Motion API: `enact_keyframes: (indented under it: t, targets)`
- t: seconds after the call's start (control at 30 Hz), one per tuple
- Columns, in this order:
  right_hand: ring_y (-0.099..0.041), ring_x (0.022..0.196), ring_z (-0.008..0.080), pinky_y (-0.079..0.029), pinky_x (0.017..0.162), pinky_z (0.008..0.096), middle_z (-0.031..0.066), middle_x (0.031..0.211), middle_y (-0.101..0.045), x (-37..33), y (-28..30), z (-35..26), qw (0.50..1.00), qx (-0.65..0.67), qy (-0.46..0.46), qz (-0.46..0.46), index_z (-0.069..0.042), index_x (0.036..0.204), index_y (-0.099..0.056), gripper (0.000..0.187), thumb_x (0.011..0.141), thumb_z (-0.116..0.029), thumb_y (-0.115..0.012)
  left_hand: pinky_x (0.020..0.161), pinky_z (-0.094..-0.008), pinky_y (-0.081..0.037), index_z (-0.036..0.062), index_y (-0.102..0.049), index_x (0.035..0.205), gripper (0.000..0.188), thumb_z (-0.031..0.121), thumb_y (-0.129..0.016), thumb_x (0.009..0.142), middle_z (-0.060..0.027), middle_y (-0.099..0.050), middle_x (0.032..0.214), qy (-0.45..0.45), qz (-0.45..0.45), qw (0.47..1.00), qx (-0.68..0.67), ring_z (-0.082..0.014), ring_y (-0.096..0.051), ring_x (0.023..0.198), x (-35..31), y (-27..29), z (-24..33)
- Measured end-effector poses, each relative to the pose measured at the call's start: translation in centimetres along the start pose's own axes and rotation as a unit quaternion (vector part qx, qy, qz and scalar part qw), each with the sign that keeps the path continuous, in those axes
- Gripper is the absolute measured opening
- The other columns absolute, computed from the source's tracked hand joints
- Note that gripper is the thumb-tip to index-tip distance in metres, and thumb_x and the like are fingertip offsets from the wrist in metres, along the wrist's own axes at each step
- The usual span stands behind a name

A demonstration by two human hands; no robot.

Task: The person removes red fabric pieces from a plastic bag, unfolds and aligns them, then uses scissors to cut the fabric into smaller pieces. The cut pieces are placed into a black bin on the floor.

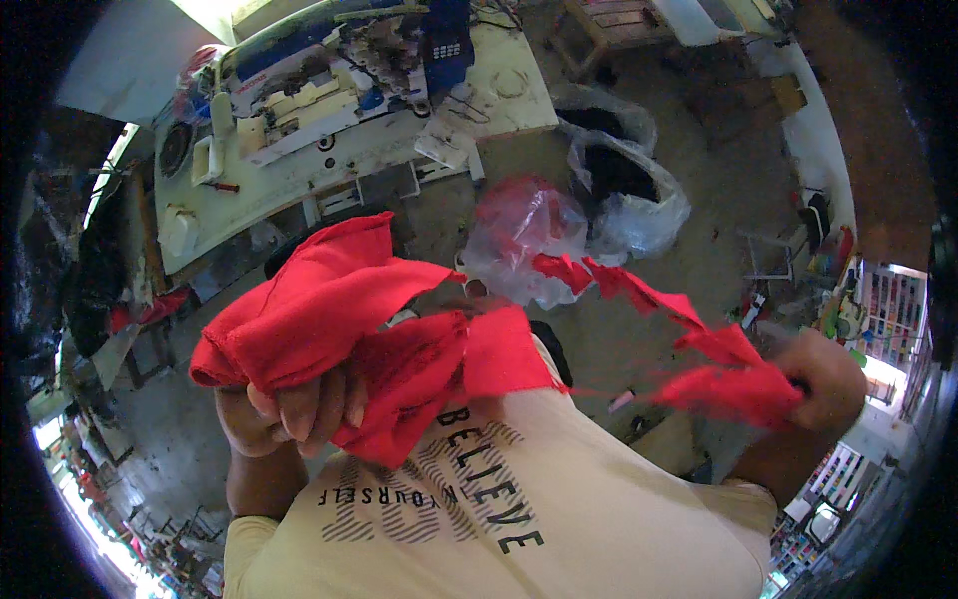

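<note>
My left hand (289,407) is closed around a bunched mass of red cloth (329,319) held in front of my chest. A narrow torn strip of the same red cloth (639,292) stretches to the right, and my right hand (818,384) grips its crumpled end out at arm's length. The strip looks blurred. I see my pale yellow printed shirt (519,519) below the cloth.
A white worktable (299,175) with a sewing machine (329,75) stands at the upper left. Clear plastic bags (624,195), one holding red scraps (519,225), lie on the concrete floor. Shelves with small colourful items (883,309) line the right side.
</note>
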State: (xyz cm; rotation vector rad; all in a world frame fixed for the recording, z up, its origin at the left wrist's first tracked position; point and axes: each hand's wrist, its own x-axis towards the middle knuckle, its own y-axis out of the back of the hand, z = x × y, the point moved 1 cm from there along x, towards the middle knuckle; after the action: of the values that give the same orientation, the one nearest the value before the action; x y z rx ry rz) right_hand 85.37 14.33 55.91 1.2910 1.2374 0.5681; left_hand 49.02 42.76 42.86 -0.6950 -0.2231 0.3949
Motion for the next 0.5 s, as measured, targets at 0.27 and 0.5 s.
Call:
enact_keyframes:
  t: [0.27,0.5]
  targets:
    - [-0.064,0.059,0.0269,-0.046,0.052,0.0346,0.01,0.065,-0.062,-0.1,8.2,1.2,0.852,0.215,0.27,-0.394,-0.006,0.089,-0.068,0.031,0.074,-0.032,-0.077,0.072,-0.0364,-0.05,0.0115,-0.06,0.077,0.04,0.044,-0.052,0.098,0.0026,-0.06,0.066,-0.07,0.005,0.997,0.025,-0.013,-0.057,0.052,-3.9,0.8,3.1]
    - [-0.067,0.079,0.0315,-0.052,0.07,0.0366,0.015,0.094,-0.069,11.3,-9.7,-6.7,0.832,0.196,0.14,-0.499,-0.004,0.109,-0.065,0.056,0.074,-0.045,-0.079,0.07,-0.0363,-0.051,0.0119,-0.062,0.077,0.04,0.044,-0.051,0.098,0.0034,-0.062,0.069,-0.133,0.013,0.987,0.09,-0.0127,-0.058,0.053,-6.8,1.3,6.7]
